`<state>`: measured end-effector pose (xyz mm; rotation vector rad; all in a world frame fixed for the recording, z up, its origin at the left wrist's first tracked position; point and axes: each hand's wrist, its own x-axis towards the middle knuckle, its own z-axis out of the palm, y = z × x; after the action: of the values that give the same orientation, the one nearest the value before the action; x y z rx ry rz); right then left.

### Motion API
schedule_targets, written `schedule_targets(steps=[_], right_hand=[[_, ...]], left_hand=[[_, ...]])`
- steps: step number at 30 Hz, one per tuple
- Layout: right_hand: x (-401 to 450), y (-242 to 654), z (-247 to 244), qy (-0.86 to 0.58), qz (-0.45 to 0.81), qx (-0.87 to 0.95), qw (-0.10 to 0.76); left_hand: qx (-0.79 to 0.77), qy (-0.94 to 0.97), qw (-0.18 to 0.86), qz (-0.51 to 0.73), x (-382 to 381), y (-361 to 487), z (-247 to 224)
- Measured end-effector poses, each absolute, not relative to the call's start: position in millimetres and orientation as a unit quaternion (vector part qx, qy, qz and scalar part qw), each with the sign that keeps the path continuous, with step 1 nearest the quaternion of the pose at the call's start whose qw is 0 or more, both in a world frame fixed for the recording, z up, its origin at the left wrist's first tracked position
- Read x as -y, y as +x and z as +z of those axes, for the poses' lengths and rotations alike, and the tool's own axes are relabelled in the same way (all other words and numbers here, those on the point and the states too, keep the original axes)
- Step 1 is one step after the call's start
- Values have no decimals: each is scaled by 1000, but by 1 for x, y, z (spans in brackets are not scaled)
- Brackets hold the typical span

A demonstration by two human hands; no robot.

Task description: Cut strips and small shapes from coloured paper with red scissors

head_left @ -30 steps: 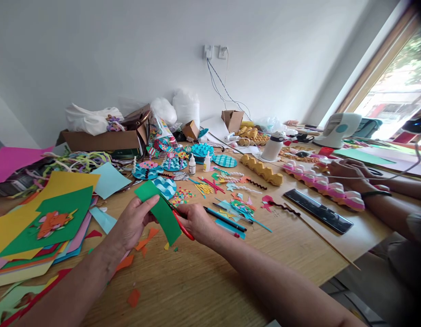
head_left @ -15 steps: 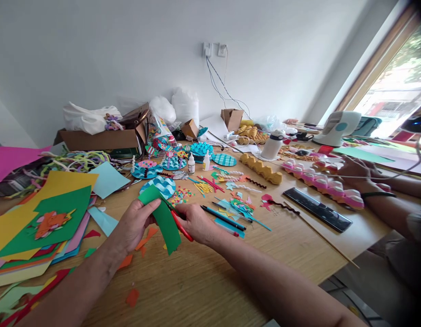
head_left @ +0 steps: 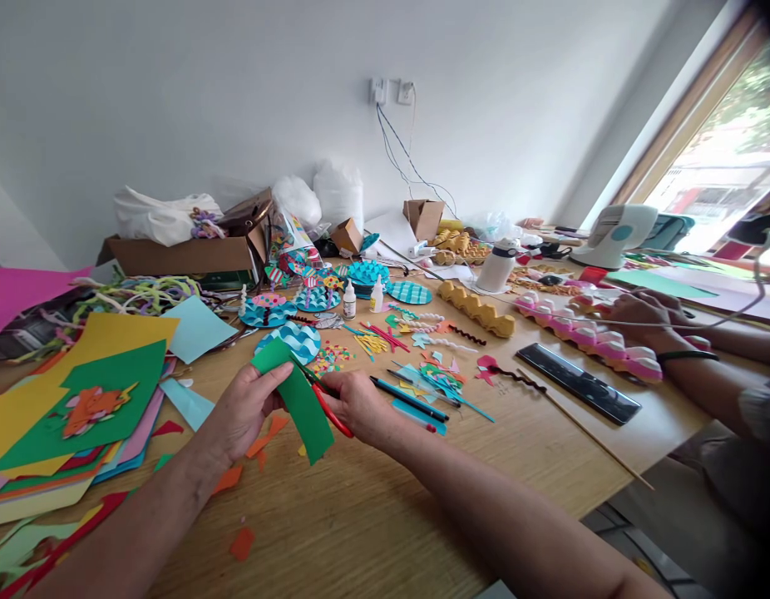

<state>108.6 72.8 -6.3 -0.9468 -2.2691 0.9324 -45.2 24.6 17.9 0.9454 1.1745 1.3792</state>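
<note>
A strip of green paper [head_left: 305, 420] is pinched between the thumb and fingers of my left hand [head_left: 251, 408], its lower end hanging over the table. My right hand [head_left: 360, 408] grips scissors with red handles [head_left: 333, 416]; their dark blades lie along the strip's right edge near its upper part. Whether the blades are cutting at this instant is hard to make out. Just right of my right hand lie dark pens [head_left: 416, 399]. Below the strip, orange paper scraps [head_left: 241, 543] are scattered on the wooden table [head_left: 335, 524].
Stacked coloured paper [head_left: 129, 399] covers the left side. Glue bottles [head_left: 349, 301] and blue decorated discs [head_left: 298, 341] stand beyond my hands. To the right are a phone [head_left: 578, 383], a wooden stick [head_left: 600, 441], a painted egg-carton strip [head_left: 590, 337] and another person's hands [head_left: 650, 320].
The green strip's lower end has swung slightly to the right. My hands and the scissors keep almost the same place and grip.
</note>
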Motion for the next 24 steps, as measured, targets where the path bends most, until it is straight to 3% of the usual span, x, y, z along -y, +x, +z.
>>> schedule_targets(steps=[8,24], right_hand=[[-73,107,-7,-354,335,836,252],[-73,108,-9,-345,342,835,256]], left_hand=[[-504,404,489,586,-27,-49,17],[-491,394,521,576,-25,-45,13]])
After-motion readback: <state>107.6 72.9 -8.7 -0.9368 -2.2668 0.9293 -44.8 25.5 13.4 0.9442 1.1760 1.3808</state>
